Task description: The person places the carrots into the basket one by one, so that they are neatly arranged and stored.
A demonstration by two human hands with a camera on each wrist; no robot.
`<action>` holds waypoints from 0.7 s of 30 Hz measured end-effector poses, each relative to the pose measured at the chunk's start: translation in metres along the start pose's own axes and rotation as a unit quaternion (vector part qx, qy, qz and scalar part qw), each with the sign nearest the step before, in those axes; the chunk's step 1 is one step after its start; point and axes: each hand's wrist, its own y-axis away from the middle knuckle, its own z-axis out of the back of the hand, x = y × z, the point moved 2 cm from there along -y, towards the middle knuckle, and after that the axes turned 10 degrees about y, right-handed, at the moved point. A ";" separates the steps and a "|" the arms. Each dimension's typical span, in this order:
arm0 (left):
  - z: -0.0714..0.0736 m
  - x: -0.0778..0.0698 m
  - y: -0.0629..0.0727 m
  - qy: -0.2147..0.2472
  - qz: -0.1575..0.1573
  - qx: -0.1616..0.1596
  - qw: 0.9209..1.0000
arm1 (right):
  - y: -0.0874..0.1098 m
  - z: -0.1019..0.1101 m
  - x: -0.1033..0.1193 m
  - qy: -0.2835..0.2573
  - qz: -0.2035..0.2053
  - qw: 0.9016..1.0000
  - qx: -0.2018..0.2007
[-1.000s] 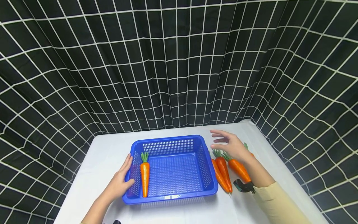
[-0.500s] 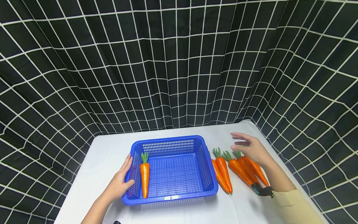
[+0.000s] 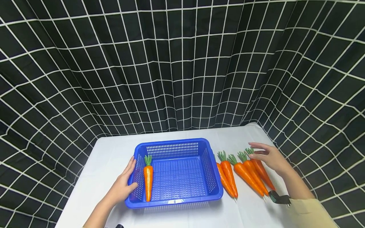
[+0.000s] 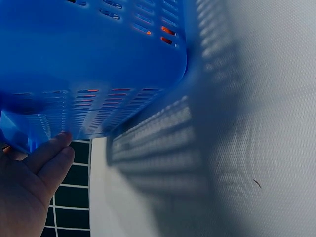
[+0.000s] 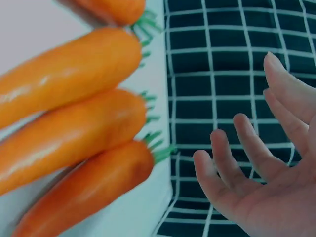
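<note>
A blue perforated plastic basket sits on the white table, with one carrot lying along its left side. My left hand rests against the basket's left side, thumb over the rim; the left wrist view shows its straight fingers at the outer wall. Right of the basket lie several carrots with green tops. Over the top of the rightmost carrot hovers my right hand, thumb and fingers spread and holding nothing. In the right wrist view that hand is apart from the carrots.
Two carrots lie close along the basket's right wall. A dark curtain with white grid lines surrounds the table at the back and sides. A dark wrist device is near the rightmost carrot's tip.
My right hand has moved to the right and lower, away from beside the basket to the rightmost carrot, uncovering the other carrots. My left hand and the basket have stayed in place.
</note>
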 end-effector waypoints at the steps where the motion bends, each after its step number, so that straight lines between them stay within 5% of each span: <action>1: 0.000 0.000 0.000 0.000 0.000 0.000 1.000 | 0.000 0.000 -0.005 0.001 -0.006 1.000 0.005; 14: 0.000 -0.004 0.000 0.005 0.008 0.001 1.000 | -0.002 -0.012 -0.068 0.001 -0.049 0.993 0.111; 21: 0.000 -0.003 0.000 0.004 0.005 0.000 1.000 | -0.009 -0.019 -0.086 0.014 -0.057 0.993 0.100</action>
